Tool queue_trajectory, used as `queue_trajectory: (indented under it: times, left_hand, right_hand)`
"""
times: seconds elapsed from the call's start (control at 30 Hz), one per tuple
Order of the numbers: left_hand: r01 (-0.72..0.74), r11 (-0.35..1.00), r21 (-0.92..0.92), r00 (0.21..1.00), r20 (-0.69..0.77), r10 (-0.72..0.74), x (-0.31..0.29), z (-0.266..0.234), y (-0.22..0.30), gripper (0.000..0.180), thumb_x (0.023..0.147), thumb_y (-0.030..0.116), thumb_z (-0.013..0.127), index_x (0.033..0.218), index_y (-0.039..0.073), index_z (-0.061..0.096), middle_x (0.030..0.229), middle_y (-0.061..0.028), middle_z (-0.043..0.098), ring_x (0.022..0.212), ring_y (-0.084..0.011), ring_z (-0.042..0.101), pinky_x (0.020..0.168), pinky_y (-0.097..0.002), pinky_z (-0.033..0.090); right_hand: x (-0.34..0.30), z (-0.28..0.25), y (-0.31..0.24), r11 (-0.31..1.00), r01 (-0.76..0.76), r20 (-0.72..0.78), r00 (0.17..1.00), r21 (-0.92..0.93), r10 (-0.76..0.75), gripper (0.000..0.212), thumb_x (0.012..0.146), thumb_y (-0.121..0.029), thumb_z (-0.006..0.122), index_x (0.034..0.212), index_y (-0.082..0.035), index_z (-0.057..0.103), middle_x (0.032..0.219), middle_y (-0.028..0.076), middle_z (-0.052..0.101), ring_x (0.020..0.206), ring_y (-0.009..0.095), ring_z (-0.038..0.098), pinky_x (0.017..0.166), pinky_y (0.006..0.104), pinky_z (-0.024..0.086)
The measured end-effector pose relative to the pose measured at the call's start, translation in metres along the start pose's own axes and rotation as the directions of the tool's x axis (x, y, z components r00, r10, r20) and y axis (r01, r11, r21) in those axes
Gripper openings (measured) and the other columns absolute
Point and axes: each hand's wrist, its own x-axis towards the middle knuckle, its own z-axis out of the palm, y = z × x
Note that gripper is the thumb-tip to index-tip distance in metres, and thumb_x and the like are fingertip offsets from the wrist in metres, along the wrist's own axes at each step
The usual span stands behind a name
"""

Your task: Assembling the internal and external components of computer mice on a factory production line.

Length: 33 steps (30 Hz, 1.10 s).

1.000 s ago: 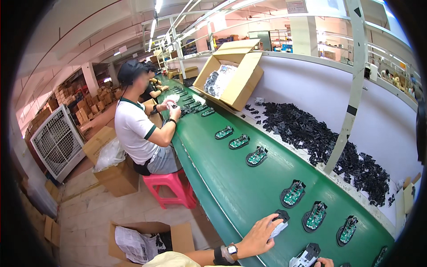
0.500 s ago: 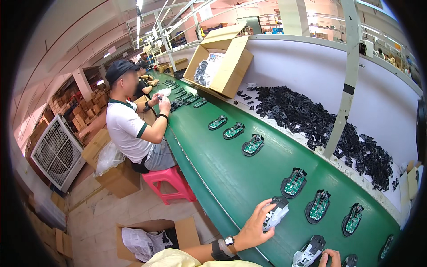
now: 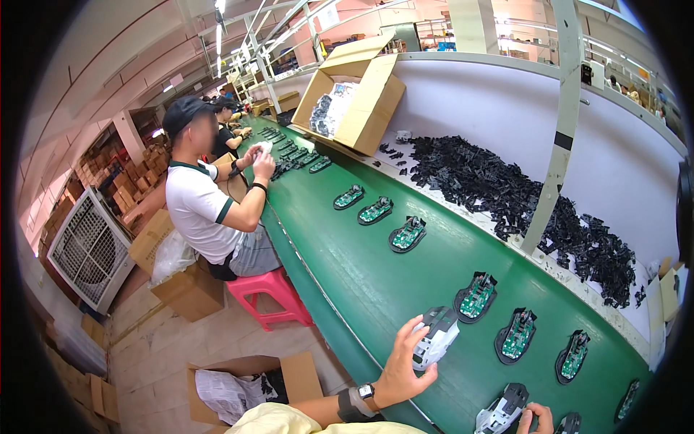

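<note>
A computer mouse [image 3: 437, 340] with a dark grey top and white sides is held in my left hand [image 3: 402, 365], thumb on one side and fingertips on the other, just over the green belt. My right hand [image 3: 536, 419] is at the lower edge, partly cut off. Its curled fingers press against the right side of a second grey-and-white mouse [image 3: 501, 410]. Beyond my hands, mouse bases with bare green circuit boards lie on the belt, among them a near base [image 3: 476, 297], a middle base [image 3: 516, 335] and a right base [image 3: 573, 356].
The green belt [image 3: 318, 217] runs away to the far left. Behind it, a heap of small black parts [image 3: 499, 188] lies on a ledge beside a metal post [image 3: 555, 145]. An open carton [image 3: 376, 108] leans farther back. At left a co-worker [image 3: 210, 195] sits on a pink stool [image 3: 264, 295].
My left hand has moved slightly left with the mouse, and the mouse has turned a little. My right hand stays in place. The co-worker's hands have shifted, showing a white piece.
</note>
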Motion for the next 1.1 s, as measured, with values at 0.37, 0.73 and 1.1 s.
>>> queue_trajectory:
  times: [0.37,0.73,1.1]
  left_hand:
    - [-0.032,0.999,0.024,0.999,0.020,0.032,0.008,0.004,-0.007,0.080,0.068,0.007,0.069,0.137,0.000,0.028,0.139,-0.0254,0.032,0.129,-0.0396,0.035,0.107,-0.0448,0.029]
    - [0.099,0.991,-0.086,0.995,0.004,-0.099,0.008,0.008,-0.008,0.081,0.070,-0.005,0.056,0.141,0.001,0.019,0.146,-0.0187,0.022,0.133,-0.0345,0.029,0.109,-0.0474,0.027]
    - [0.083,0.996,-0.020,0.996,-0.040,-0.084,0.007,0.009,-0.012,0.075,0.073,-0.007,0.055,0.139,-0.001,0.021,0.145,-0.0141,0.026,0.130,-0.0294,0.032,0.108,-0.0437,0.029]
  right_hand:
    - [0.002,0.005,-0.007,0.999,-0.002,-0.240,0.971,0.041,0.012,0.013,0.079,0.003,0.059,0.092,0.004,0.058,0.092,0.012,0.060,0.086,0.022,0.058,0.081,0.0315,0.045]
    - [0.015,-0.001,-0.026,0.993,0.111,-0.382,0.920,0.040,-0.088,0.011,0.083,0.003,0.061,0.094,0.002,0.064,0.084,0.011,0.064,0.073,0.017,0.061,0.065,0.0266,0.047]
    - [0.013,0.005,-0.021,0.979,0.177,-0.428,0.896,0.102,-0.118,0.013,0.085,0.004,0.060,0.097,0.002,0.063,0.085,0.010,0.063,0.073,0.014,0.060,0.067,0.0252,0.047]
